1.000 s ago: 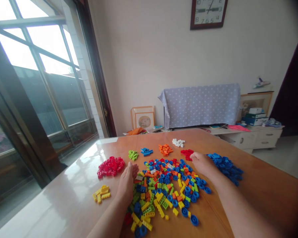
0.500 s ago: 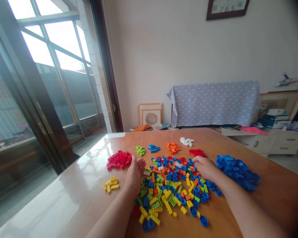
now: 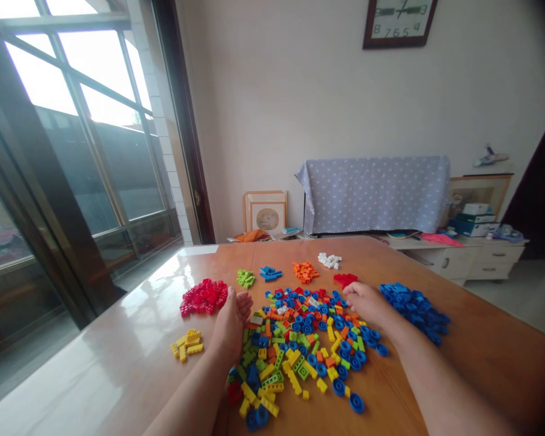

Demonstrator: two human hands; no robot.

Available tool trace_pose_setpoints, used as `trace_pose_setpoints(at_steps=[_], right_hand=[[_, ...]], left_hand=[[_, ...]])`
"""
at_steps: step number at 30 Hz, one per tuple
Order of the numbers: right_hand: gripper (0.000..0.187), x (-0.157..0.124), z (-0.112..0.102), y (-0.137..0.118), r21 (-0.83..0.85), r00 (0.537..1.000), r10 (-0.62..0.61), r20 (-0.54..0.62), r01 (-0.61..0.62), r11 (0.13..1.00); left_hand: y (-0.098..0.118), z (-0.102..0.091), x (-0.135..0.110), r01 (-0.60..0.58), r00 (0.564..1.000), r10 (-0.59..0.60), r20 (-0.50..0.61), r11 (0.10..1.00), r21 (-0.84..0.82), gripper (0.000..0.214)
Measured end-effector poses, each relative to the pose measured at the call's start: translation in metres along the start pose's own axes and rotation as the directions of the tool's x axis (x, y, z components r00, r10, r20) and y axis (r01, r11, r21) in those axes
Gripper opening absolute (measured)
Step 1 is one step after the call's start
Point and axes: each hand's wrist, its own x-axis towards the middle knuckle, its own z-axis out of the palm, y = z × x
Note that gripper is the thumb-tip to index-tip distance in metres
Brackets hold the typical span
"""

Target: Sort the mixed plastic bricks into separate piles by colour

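Observation:
A wooden table (image 3: 472, 357) carries a big mixed pile of small plastic bricks (image 3: 300, 345) in blue, yellow, green, orange and red. My left hand (image 3: 231, 320) rests edge-on at the pile's left side, next to a red brick pile (image 3: 203, 297), its fingers curled together. At the pile's far right edge lies my right hand (image 3: 367, 301), fingers curled under, just below a small red heap (image 3: 345, 280). Whatever the fingers of either hand hold is hidden.
Sorted heaps ring the mix: yellow (image 3: 187, 345), green (image 3: 245, 278), small blue (image 3: 269, 274), orange (image 3: 304, 272), white (image 3: 329, 260), large blue (image 3: 415, 303). A window (image 3: 72, 133) is on the left; a cloth-covered object (image 3: 375, 194) and a low cabinet (image 3: 463, 257) stand behind.
The camera swung right and then back. Both hands stay at the edges of the mixed pile; the left hand sits slightly nearer the red pile.

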Motion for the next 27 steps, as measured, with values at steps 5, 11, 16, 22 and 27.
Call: trace_pose_setpoints(at_steps=[5, 11, 16, 22, 27], right_hand=[[0.018, -0.007, -0.002, -0.002, -0.074, 0.997, -0.062, 0.055, 0.066, 0.995], [0.012, -0.018, -0.005, -0.011, -0.121, 0.974, -0.104, 0.202, 0.131, 0.984], [0.012, -0.021, -0.007, -0.015, -0.135, 0.957, -0.105, 0.271, 0.145, 0.980], [0.018, -0.021, -0.008, -0.015, -0.137, 0.965, -0.102, 0.243, 0.138, 0.981], [0.011, -0.023, -0.005, -0.015, -0.153, 0.961, -0.121, 0.249, 0.163, 0.975]], left_hand=[[-0.002, -0.004, 0.003, -0.019, 1.000, 0.019, 0.013, 1.000, -0.008, 0.057], [-0.003, -0.007, 0.002, -0.025, 0.999, 0.025, 0.029, 1.000, 0.002, 0.057], [-0.005, -0.007, 0.004, -0.024, 1.000, 0.023, 0.018, 0.999, 0.041, 0.059], [-0.005, -0.006, 0.005, -0.038, 0.999, 0.037, 0.017, 0.999, 0.037, 0.057], [-0.004, -0.006, 0.004, -0.026, 0.999, 0.025, 0.027, 0.999, 0.034, 0.055]])
